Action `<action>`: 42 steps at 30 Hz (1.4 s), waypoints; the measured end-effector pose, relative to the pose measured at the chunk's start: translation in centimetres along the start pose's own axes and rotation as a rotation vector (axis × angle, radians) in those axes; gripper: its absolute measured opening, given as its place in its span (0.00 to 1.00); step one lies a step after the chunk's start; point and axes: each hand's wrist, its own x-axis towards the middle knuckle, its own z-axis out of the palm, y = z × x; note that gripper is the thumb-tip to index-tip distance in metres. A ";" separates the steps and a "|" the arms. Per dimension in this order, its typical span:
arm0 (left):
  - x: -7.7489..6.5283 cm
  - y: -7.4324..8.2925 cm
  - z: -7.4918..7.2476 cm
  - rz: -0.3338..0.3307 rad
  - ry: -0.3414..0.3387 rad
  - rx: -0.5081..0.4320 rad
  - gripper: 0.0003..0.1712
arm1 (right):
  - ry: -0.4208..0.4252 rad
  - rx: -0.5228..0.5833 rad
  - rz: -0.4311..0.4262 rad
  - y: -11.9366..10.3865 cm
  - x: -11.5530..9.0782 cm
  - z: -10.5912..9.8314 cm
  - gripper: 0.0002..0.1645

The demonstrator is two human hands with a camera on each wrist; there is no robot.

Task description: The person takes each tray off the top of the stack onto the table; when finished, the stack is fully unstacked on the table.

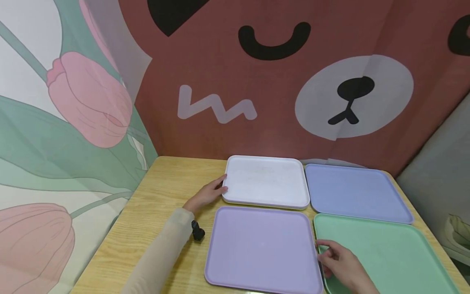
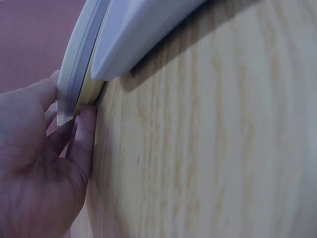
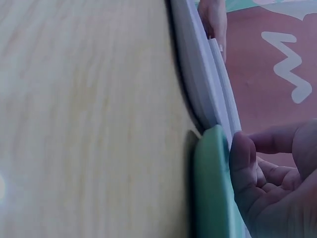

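Note:
My left hand (image 1: 207, 195) is at the left edge of the white tray (image 1: 266, 181), its fingertips right at the rim. In the left wrist view, the fingers (image 2: 81, 144) lie along the side of a tray stack (image 2: 74, 74) showing pale, grey and yellow layers. My right hand (image 1: 343, 261) hovers over the left side of the green tray (image 1: 385, 257), fingers bent, fingertips close to the right rim of the purple tray (image 1: 262, 249). In the right wrist view, thumb and index finger (image 3: 242, 153) come close together near the tray edges; I cannot tell whether they pinch a rim.
A blue tray (image 1: 356, 194) lies at the back right, beside the white one. All the trays sit close together on a wooden table (image 1: 125, 241). Behind the table hangs a brown cloth (image 1: 220, 139) with a bear print, and a flower-print cloth (image 1: 88, 102) hangs at the left.

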 end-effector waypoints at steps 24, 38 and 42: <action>0.1 -0.5 0.1 -0.009 0.001 -0.013 0.39 | -0.033 -0.200 -0.419 -4.5 3.0 -4.3 0.34; 0.1 -0.2 0.1 -0.003 0.009 -0.009 0.39 | 0.071 -0.301 -0.508 -4.6 10.2 -5.3 0.33; 0.1 -0.1 0.2 0.002 0.013 0.000 0.39 | 0.089 -0.316 -0.520 -4.2 12.2 -5.3 0.33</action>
